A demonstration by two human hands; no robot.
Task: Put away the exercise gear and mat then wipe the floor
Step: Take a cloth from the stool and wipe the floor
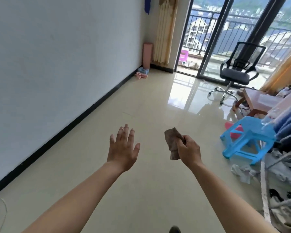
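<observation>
My right hand (pixel 189 149) grips a crumpled brown cloth (pixel 172 142) held out above the glossy beige floor (pixel 128 101). My left hand (pixel 123 148) hovers beside it with fingers spread and holds nothing. Far off in the room's corner, a rolled pink mat (pixel 147 55) stands upright against the wall. At its foot lie small blue and pink exercise pieces (pixel 142 72) on the floor.
A black office chair (pixel 238 71) stands by the balcony sliding door. A blue plastic stool (pixel 247 138) sits at the right, next to a pile of clothes and bedding (pixel 284 162). A wooden stool (pixel 252 101) is behind it. The white wall runs along the left.
</observation>
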